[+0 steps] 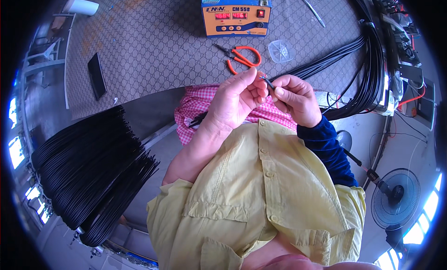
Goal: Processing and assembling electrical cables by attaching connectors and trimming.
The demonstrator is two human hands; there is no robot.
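Observation:
Between thumb and fingers, my right hand (298,97) grips a thin black cable (270,84) near its end. Short coloured wires (263,77) fan out from the stripped tip. Beside that tip is my left hand (235,95), palm turned inward, its fingers half curled and its thumb raised apart from them. Whether its fingertips touch the wires is too small to tell. Just beyond my hands, orange-handled cutters (242,57) lie on the table, with a small clear plastic dish (281,51) to their right.
A blue and orange powered unit (235,16) stands on the patterned table (158,46). A phone (97,77) lies at left, tweezers (309,8) at the far right. Black cables (372,70) hang over the right edge; a big cable bundle (93,163) rests lower left. A fan (396,198) stands at right.

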